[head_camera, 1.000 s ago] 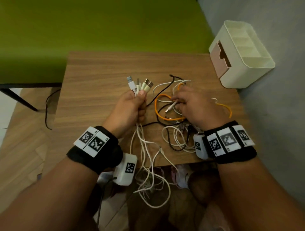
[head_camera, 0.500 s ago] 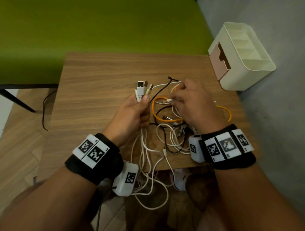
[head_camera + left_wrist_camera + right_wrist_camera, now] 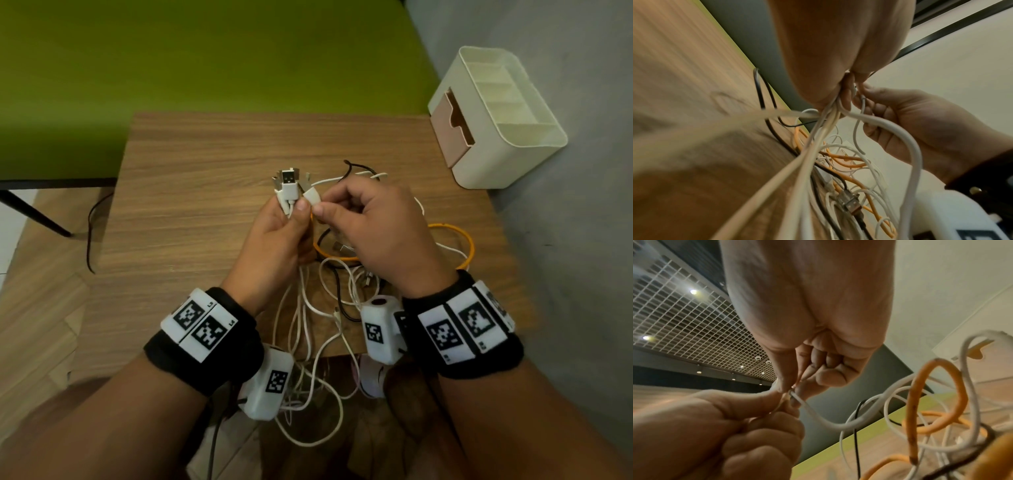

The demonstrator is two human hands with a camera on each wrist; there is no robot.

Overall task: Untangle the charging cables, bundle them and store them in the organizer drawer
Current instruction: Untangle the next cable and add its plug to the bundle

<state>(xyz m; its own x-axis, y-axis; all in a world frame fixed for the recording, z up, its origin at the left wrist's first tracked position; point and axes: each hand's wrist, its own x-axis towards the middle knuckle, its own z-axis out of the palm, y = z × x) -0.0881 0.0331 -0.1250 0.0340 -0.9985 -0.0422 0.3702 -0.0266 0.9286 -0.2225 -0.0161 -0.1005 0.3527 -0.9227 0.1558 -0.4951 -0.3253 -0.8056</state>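
At frame centre in the head view, the left hand grips a bunch of white cables with its fingers curled round them, their USB plugs sticking up above the fist. Just to its right, the right hand pinches a single white plug between thumb and forefinger, its fingertips touching the left thumb. Below the left hand the white cables hang over the near edge of the table. Under and to the right of the right hand lies a tangle of orange cable, a black cable and more white loops on the table. At the upper right, at the table's far right corner, stands the cream organizer, its pink drawer facing left.
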